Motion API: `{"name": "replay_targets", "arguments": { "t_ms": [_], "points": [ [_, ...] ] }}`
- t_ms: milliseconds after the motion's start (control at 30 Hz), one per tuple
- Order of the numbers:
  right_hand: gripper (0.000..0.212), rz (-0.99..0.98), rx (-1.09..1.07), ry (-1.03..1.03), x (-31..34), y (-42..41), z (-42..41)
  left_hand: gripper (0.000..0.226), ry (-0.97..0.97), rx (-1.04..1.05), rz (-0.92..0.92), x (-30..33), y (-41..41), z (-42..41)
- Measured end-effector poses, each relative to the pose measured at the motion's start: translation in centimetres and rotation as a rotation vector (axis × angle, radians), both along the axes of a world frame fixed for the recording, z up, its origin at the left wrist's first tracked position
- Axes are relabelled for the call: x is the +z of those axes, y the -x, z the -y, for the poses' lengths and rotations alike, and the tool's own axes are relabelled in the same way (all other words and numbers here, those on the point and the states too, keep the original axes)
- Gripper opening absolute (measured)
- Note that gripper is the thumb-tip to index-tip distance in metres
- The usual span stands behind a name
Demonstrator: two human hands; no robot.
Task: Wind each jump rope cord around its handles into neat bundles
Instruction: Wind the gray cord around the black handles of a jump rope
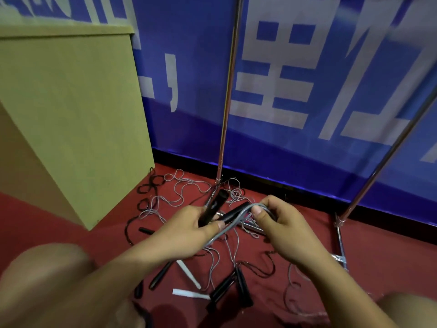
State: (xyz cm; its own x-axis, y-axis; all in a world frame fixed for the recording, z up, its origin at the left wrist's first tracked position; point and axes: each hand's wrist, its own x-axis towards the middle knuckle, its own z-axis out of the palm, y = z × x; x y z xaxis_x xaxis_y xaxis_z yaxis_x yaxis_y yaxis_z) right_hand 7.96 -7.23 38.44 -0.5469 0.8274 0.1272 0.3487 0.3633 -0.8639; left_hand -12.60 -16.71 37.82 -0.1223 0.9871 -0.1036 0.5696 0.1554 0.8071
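Fingers (pixel 214 224) of the left hand (pixel 184 229) clamp two handles (pixel 216 207) steady; right hand (pixel 279 223), at 3 o'clock, pinches cord (pixel 234 223) for winding.

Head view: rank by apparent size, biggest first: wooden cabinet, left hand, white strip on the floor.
1. wooden cabinet, by far the largest.
2. left hand, though it is close to the camera, which inflates it.
3. white strip, smallest.

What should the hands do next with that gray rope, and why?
Probably the right hand should carry the gray cord around the two black handles again. The left hand already holds both handles together, a few strands cross them, and more gray cord trails down to the red floor.
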Motion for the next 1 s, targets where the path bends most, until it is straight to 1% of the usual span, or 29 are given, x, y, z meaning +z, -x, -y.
{"name": "replay_targets", "arguments": {
  "t_ms": [67, 133, 233, 300, 400, 500, 533, 600, 667, 733, 800, 900, 933, 1000],
  "points": [
    [0.021, 0.044, -0.007, -0.029, 0.0, 0.6, -0.3, 0.036, 0.021, 0.001, 0.03, -0.1, 0.0, 0.3],
    [0.019, -0.002, -0.027, 0.01, 0.3, 1.0, -0.7, 0.035, 0.015, -0.006, 0.081, 0.2, -0.2, 0.5],
    [0.013, -0.121, -0.072, 0.178, 0.3, 1.6, -0.9, 0.034, 0.018, -0.04, 0.215, 0.2, -0.4, 0.5],
    [0.013, -0.156, -0.092, 0.276, -0.1, 2.1, -0.8, 0.032, -0.001, -0.044, 0.256, 0.0, -0.4, 0.6],
    [0.023, -0.153, -0.104, 0.353, -0.4, 2.9, -0.5, 0.034, -0.015, -0.067, 0.291, -0.2, -0.2, 0.7],
    [0.04, -0.226, -0.076, 0.521, -0.2, 3.4, 0.2, 0.046, -0.002, -0.07, 0.291, -0.7, -0.2, 0.6],
    [0.045, -0.226, -0.064, 0.546, -0.1, 3.5, 0.4, 0.045, 0.005, -0.073, 0.311, -0.8, -0.2, 0.6],
    [0.05, -0.219, -0.03, 0.531, 0.1, 3.4, 0.8, 0.04, 0.019, -0.09, 0.345, -1.0, -0.5, 0.5],
    [0.048, -0.205, 0.0, 0.474, 0.3, 3.4, 1.1, 0.038, 0.04, -0.11, 0.403, -1.1, -0.7, 0.4],
    [0.041, -0.174, 0.017, 0.393, 0.2, 3.3, 1.3, 0.04, 0.061, -0.142, 0.436, -1.3, -0.6, 0.4],
    [0.033, -0.166, 0.022, 0.313, 0.0, 3.4, 1.4, 0.041, 0.082, -0.175, 0.403, -1.3, -0.5, 0.5],
    [0.025, -0.212, 0.003, 0.251, -0.1, 3.5, 1.3, 0.032, 0.097, -0.166, 0.344, -1.1, -0.5, 0.5],
    [0.022, -0.237, -0.004, 0.25, -0.2, 3.4, 1.2, 0.03, 0.095, -0.147, 0.357, -1.0, -0.5, 0.5],
    [0.019, -0.286, -0.011, 0.272, -0.1, 3.4, 1.1, 0.031, 0.101, -0.098, 0.445, -0.7, -0.4, 0.2]
  ]
}}
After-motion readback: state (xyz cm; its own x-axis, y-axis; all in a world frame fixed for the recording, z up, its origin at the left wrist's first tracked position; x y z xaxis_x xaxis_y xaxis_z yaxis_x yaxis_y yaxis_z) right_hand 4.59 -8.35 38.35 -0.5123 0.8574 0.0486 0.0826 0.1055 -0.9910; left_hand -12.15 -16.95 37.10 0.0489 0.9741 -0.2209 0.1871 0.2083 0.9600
